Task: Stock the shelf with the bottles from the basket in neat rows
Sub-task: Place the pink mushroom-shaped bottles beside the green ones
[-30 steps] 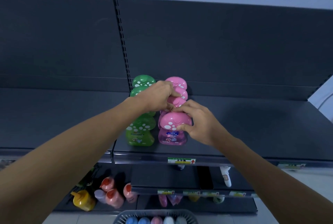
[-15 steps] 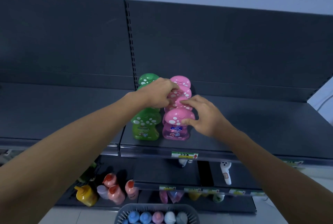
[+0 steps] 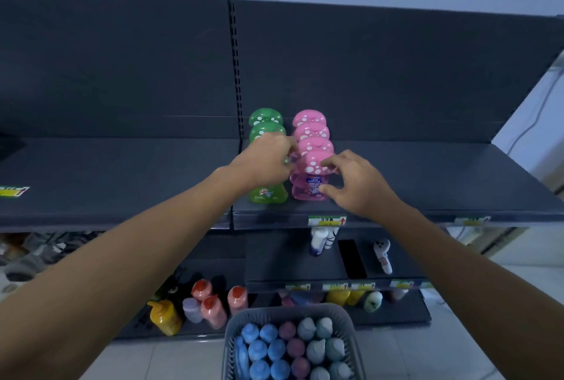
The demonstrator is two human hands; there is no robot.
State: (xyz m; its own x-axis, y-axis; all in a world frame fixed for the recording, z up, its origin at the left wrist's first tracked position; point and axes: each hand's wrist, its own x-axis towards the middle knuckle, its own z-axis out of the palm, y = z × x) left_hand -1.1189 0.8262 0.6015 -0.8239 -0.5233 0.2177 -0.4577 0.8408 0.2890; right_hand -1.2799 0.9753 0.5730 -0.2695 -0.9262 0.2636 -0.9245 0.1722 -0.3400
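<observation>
On the dark shelf [image 3: 427,184] stand two front-to-back rows of mushroom-capped bottles: a green row [image 3: 265,123] on the left and a pink row [image 3: 309,127] on the right. My right hand [image 3: 351,184] pinches the front pink bottle [image 3: 308,187] at its cap and body. My left hand [image 3: 265,162] lies over the front green bottle [image 3: 268,193], its fingertips against the pink bottle's left side. A grey basket [image 3: 290,312] with several blue, pink and pale teal bottles sits low in front of me.
Lower shelves hold orange-capped and yellow bottles [image 3: 210,309], a white bottle [image 3: 317,239] and a white handheld device [image 3: 383,254]. Price tags [image 3: 326,221] line the shelf edges. The shelf's upright post [image 3: 236,74] rises left of the green row.
Both hands have drawn back along the rows to the front bottles. The front pink bottle now sits closer behind the others. The view has shifted, and more of the basket shows.
</observation>
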